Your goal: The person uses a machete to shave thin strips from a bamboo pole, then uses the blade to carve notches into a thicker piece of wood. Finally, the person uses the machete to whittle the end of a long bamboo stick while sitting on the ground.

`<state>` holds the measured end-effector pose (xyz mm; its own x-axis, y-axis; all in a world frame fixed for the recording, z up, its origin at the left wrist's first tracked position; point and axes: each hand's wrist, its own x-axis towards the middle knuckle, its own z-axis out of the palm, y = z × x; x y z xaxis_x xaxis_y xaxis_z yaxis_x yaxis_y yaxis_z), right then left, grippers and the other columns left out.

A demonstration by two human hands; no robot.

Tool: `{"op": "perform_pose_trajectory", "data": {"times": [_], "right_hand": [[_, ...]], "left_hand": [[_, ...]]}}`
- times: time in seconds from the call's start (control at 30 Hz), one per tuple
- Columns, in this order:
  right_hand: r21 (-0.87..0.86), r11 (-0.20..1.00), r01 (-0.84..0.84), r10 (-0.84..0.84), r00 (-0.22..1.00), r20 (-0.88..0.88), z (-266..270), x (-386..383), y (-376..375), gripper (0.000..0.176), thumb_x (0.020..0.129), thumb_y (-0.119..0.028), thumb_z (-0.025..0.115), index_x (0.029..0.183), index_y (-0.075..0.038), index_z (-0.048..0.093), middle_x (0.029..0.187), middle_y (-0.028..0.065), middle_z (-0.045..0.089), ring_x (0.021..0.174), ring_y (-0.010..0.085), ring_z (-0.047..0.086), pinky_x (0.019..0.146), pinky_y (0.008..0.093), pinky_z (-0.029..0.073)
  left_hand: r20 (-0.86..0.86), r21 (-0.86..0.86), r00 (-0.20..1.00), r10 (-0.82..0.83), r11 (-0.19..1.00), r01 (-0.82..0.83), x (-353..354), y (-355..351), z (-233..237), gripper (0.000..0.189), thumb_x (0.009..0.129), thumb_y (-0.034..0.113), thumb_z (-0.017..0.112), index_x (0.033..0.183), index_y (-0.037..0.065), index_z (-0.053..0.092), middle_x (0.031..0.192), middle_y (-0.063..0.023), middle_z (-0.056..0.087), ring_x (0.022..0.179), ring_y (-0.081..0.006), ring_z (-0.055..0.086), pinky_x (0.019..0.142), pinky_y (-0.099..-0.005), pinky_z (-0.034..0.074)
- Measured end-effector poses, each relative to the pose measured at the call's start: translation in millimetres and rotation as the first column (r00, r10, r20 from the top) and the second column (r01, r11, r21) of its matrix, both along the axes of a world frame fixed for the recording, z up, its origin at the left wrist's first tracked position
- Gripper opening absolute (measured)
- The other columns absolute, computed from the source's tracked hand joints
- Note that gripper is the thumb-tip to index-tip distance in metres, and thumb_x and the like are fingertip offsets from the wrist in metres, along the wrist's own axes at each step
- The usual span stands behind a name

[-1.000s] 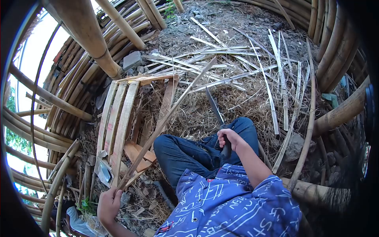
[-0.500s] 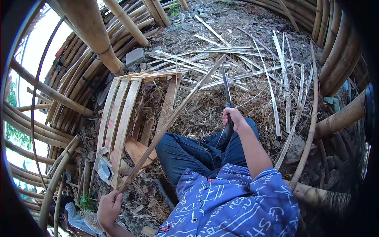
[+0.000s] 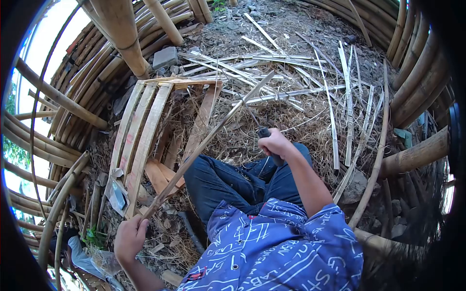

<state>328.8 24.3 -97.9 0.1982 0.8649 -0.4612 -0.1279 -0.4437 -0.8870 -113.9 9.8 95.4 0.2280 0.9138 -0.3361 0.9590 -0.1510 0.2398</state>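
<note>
Okay, nearest is a blue printed shirt (image 3: pixel 272 247), with both hands well apart in front of it. Left hand (image 3: pixel 130 238), near left, is closed around the near end of a long strip (image 3: pixel 204 143) of wood or bamboo. Strip runs diagonally from there, passes by the left knee of the blue jeans (image 3: pixel 223 186), and ends in the air before the far pile; can't tell if it touches the knee. Dark bar (image 3: pixel 191 233) lies on the ground just left of the shirt. Right hand (image 3: pixel 276 147), above the right leg, is clenched on the black handle (image 3: pixel 264 132) of a knife; blade (image 3: pixel 252 115) points far and slightly left, thin and hard to make out, contact with strip unclear. To the left stands a slatted wooden crate (image 3: pixel 141 140), with a crumpled plastic packet (image 3: pixel 116 194) at its near end. Right of the legs, a grey stone (image 3: pixel 354 189) sits near a long curved pole (image 3: pixel 377 160). Dry shavings (image 3: pixel 233 136) cover the ground beyond the legs. Farther off, pale split strips (image 3: pixel 291 92) lie crisscrossed; far left, a grey block (image 3: pixel 165 57) sits beside an upright bamboo post (image 3: pixel 127 41).
</note>
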Motion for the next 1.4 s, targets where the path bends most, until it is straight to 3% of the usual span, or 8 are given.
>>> {"op": "perform_pose_trajectory", "data": {"times": [0.2,0.27,0.37,0.53,0.87,1.1,1.33,1.4], "right_hand": [[-0.016,0.999,-0.045,0.046,0.997,0.064,-39.2,-18.6,-36.5,0.012,0.069,-0.009,0.061,0.063,0.0,0.057,0.054,0.0057,0.056,0.045,0.0141,0.054,0.045,0.0303,0.043],[-0.041,0.997,-0.067,0.078,0.893,0.443,-43.1,-19.5,-48.9,0.016,0.067,-0.013,0.062,0.067,0.002,0.059,0.055,0.0093,0.057,0.051,0.0184,0.058,0.05,0.0342,0.046],[-0.096,0.995,-0.036,0.074,0.897,0.435,-48.2,-27.2,-56.7,0.02,0.067,-0.015,0.063,0.074,0.004,0.063,0.062,0.0168,0.062,0.061,0.0261,0.065,0.059,0.0388,0.049],[0.045,0.986,-0.163,0.118,0.856,0.504,-38.0,-74.3,-80.4,0.026,0.067,-0.019,0.064,0.085,-0.001,0.069,0.076,0.0229,0.067,0.077,0.0399,0.067,0.071,0.0432,0.052],[-0.049,0.847,-0.529,0.513,0.79,0.336,-38.2,-133.7,-81.4,0.026,0.066,-0.022,0.065,0.081,-0.001,0.067,0.075,0.022,0.066,0.077,0.0396,0.066,0.072,0.0449,0.051],[-0.137,0.926,-0.353,0.364,0.929,0.071,-61.5,-119.1,-76.4,0.015,0.07,-0.014,0.063,0.069,0.001,0.059,0.057,0.0066,0.057,0.046,0.0145,0.053,0.045,0.0335,0.043],[-0.185,0.973,-0.138,0.12,0.987,-0.106,-84.5,-101.9,-76.3,0.01,0.069,-0.007,0.063,0.065,-0.001,0.057,0.057,0.0058,0.057,0.044,0.0132,0.052,0.041,0.0287,0.042],[-0.177,0.977,-0.121,0.102,0.989,-0.112,-82.7,-101.0,-80.9,0.009,0.069,-0.007,0.063,0.065,-0.001,0.058,0.057,0.0055,0.057,0.043,0.013,0.053,0.042,0.0287,0.042]], "left_hand": [[0.034,0.028,0.999,0.009,1.0,-0.01,5.1,0.4,-0.8,0.026,0.092,0.019,0.056,0.078,-0.003,0.054,0.065,-0.0254,0.052,0.064,-0.0451,0.054,0.057,-0.0473,0.04],[0.046,0.046,0.999,-0.002,0.999,0.0,1.0,1.1,-6.7,0.026,0.093,0.019,0.056,0.079,-0.003,0.055,0.066,-0.0257,0.052,0.065,-0.0455,0.054,0.057,-0.0471,0.04],[0.037,0.0,0.999,-0.025,1.0,0.025,2.8,4.3,-15.5,0.025,0.093,0.018,0.054,0.081,-0.004,0.057,0.064,-0.0248,0.052,0.061,-0.043,0.055,0.058,-0.0457,0.041],[0.367,-0.298,0.921,0.13,0.954,-0.016,11.5,5.4,-71.9,0.028,0.096,0.02,0.054,0.079,-0.003,0.056,0.058,-0.0055,0.054,0.052,-0.0155,0.051,0.053,-0.0333,0.041],[0.509,-0.579,0.781,0.362,0.815,0.0,61.3,-17.5,-187.7,0.023,0.097,0.021,0.057,0.082,0.004,0.056,0.063,0.0031,0.052,0.056,-0.0052,0.046,0.051,-0.0248,0.038],[0.475,-0.482,0.85,0.228,0.875,0.034,57.3,-24.4,-226.2,0.023,0.096,0.02,0.057,0.096,-0.003,0.057,0.072,-0.0022,0.052,0.07,-0.0122,0.046,0.066,-0.0317,0.044],[0.361,-0.624,0.889,0.282,0.782,0.005,63.0,-10.6,-233.9,0.031,0.095,0.028,0.061,0.097,-0.002,0.061,0.075,-0.002,0.056,0.069,-0.0122,0.053,0.065,-0.0296,0.047],[0.224,-0.849,0.879,0.422,0.528,-0.037,60.2,7.0,-235.9,0.034,0.094,0.035,0.063,0.094,0.001,0.062,0.072,-0.0002,0.054,0.06,-0.0096,0.052,0.055,-0.0255,0.046]]}}
